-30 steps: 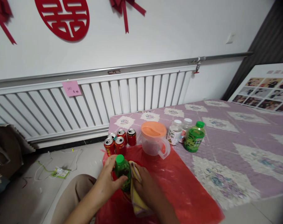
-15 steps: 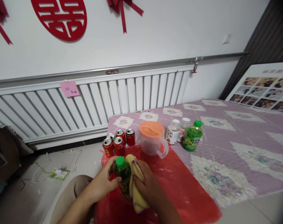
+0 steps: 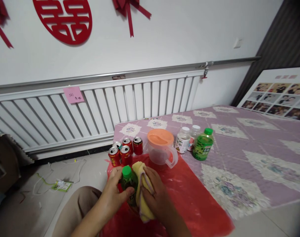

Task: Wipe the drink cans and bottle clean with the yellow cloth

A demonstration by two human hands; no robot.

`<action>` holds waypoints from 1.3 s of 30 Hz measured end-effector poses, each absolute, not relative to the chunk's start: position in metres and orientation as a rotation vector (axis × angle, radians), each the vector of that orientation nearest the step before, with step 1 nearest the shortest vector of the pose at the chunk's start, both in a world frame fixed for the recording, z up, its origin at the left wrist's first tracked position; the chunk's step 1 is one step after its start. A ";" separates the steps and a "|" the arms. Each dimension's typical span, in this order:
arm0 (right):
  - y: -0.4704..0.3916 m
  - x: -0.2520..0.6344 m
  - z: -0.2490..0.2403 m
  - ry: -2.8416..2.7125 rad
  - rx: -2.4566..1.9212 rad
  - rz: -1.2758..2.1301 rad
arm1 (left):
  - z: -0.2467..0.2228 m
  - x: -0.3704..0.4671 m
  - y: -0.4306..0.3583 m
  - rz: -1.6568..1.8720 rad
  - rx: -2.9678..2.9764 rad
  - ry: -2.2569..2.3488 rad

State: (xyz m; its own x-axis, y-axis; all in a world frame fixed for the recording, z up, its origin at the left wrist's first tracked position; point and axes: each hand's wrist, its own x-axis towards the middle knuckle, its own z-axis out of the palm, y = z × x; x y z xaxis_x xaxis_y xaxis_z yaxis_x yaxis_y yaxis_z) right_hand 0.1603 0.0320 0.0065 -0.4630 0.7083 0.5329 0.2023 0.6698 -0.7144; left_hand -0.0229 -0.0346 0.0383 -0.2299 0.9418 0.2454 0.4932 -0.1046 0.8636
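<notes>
My left hand (image 3: 117,189) is wrapped round a green-capped plastic bottle (image 3: 129,180), its thumb across the front. The bottle stands nearly upright over a red plastic sheet (image 3: 189,194); its lower end is partly hidden. In my right hand (image 3: 153,194) a yellow cloth (image 3: 145,207) with a purplish edge is bunched up and pressed against the bottle's right side. Just beyond, several red drink cans (image 3: 125,154) stand grouped at the table's left edge. A clear pitcher (image 3: 158,153) with an orange lid is behind my right hand.
Right of the pitcher stand two white-capped bottles (image 3: 183,141) and another green bottle (image 3: 203,146). A lilac floral tablecloth (image 3: 229,158) covers the table. A white radiator (image 3: 140,98) runs along the wall. A photo board (image 3: 276,95) leans at the far right.
The cloth and my right hand have shifted slightly up against the bottle's side. My left hand keeps its hold, its wrist turned a little. The view has tilted slightly.
</notes>
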 end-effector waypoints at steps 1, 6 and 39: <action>0.029 0.161 0.009 -1.996 -0.675 0.660 | 0.038 -0.023 -0.034 1.303 1.538 1.696; 0.017 0.159 0.018 -2.091 -0.621 0.371 | 0.035 -0.026 -0.032 1.336 1.368 1.590; -0.020 0.159 -0.014 -2.024 -0.604 -0.193 | 0.046 -0.035 -0.030 1.203 1.448 1.246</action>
